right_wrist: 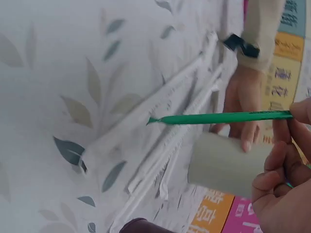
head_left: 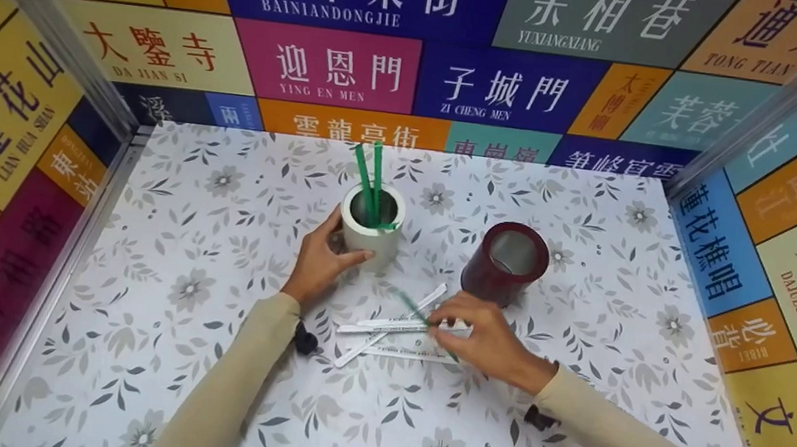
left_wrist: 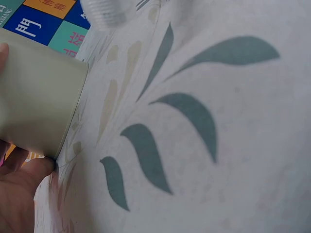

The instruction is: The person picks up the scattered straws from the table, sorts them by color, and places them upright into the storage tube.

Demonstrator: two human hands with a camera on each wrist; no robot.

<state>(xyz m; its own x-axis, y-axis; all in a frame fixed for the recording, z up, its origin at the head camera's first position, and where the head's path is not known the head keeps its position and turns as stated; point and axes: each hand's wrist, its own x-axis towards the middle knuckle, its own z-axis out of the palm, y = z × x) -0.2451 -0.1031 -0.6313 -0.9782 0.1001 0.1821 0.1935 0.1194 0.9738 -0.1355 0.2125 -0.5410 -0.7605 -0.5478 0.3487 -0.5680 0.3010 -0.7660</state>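
My left hand [head_left: 324,256] holds a cream cylindrical cup [head_left: 373,250], thumb on the near side. In the left wrist view, the cup [left_wrist: 39,97] fills the left edge above the thumb of that hand [left_wrist: 22,187]. Slim green sticks [head_left: 376,184] stand in the cup and lean out over its rim. My right hand [head_left: 479,336] pinches another slim green stick [right_wrist: 218,118] by one end; its free end looks crimped in the right wrist view. Beneath it, several long white printed paper-wrapped sticks [head_left: 388,326] lie crossed on the table.
A dark red cup [head_left: 504,272] stands beyond the right hand, with no contents visible. The table has a floral cloth [head_left: 191,291]. Upright panels with Chinese lettering [head_left: 344,70] close off the back and both sides.
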